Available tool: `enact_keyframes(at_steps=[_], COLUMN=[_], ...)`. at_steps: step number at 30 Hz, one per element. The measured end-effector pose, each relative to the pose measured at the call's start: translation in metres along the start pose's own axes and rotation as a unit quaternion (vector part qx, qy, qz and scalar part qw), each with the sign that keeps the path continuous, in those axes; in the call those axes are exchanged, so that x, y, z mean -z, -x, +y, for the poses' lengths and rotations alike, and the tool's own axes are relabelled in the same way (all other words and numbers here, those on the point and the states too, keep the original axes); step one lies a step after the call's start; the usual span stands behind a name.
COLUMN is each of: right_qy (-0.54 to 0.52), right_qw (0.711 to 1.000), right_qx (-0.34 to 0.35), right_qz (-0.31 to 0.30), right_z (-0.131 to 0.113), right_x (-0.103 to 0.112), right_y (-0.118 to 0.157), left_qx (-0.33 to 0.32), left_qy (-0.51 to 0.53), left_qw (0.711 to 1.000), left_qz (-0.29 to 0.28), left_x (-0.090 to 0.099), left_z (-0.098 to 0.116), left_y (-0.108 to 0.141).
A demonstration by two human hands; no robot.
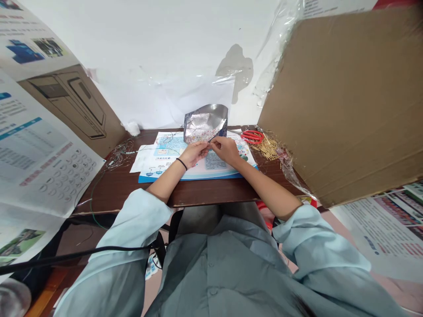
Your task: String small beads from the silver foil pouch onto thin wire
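Crinkled silver foil pouch resting on a printed blue-and-white paper leaflet, far edge of dark brown wooden worktop.
Left hand and right hand pinched at the pouch's lower corner; anything held is too small to make out. Red-handled scissors and loose brass pins lie rightward, beside a brown cardboard sheet blocking the view.

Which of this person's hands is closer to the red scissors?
Right. The right hand sits just to the person's left of the red scissors and slightly nearer the person. The left hand is farther away, beyond the right hand on the same side.
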State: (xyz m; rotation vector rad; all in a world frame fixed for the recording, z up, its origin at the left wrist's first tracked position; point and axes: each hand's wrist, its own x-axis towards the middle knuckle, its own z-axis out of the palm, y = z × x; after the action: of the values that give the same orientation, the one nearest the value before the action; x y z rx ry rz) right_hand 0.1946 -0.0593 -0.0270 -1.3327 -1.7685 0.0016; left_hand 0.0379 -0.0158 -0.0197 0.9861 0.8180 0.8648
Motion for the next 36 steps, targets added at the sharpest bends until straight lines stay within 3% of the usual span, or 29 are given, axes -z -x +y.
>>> enact_keyframes(at_steps=[15, 22, 26, 32, 36], right_qy=[-0.009, -0.119, -0.176, -0.313, -0.395], right_qw=[1.0, 0.991, 0.982, 0.937, 0.901], right_qx=[0.011, -0.039, -0.071, -0.156, -0.178], right_qz=[-0.019, -0.038, -0.017, 0.0, -0.009], right_z=[0.004, 0.003, 0.003, 0.005, 0.005], right_x=[-0.002, -0.003, -0.004, 0.0, 0.008], right_y=[0.0, 0.001, 0.0, -0.005, -0.008], left_qx=[0.002, -0.025, -0.042, -0.035, -0.042], left_qy=[-0.025, -0.073, -0.084, 0.035, 0.158], left_qw=[1.0, 0.997, 0.996, 0.996, 0.976], left_qz=[-0.009, -0.002, 0.01, 0.08, 0.145], left_x=[-0.003, -0.006, -0.007, 0.0, 0.004], left_z=[0.0, 0.001, 0.006, 0.024, 0.037], left_y=[0.003, 0.009, 0.012, 0.007, 0.003])
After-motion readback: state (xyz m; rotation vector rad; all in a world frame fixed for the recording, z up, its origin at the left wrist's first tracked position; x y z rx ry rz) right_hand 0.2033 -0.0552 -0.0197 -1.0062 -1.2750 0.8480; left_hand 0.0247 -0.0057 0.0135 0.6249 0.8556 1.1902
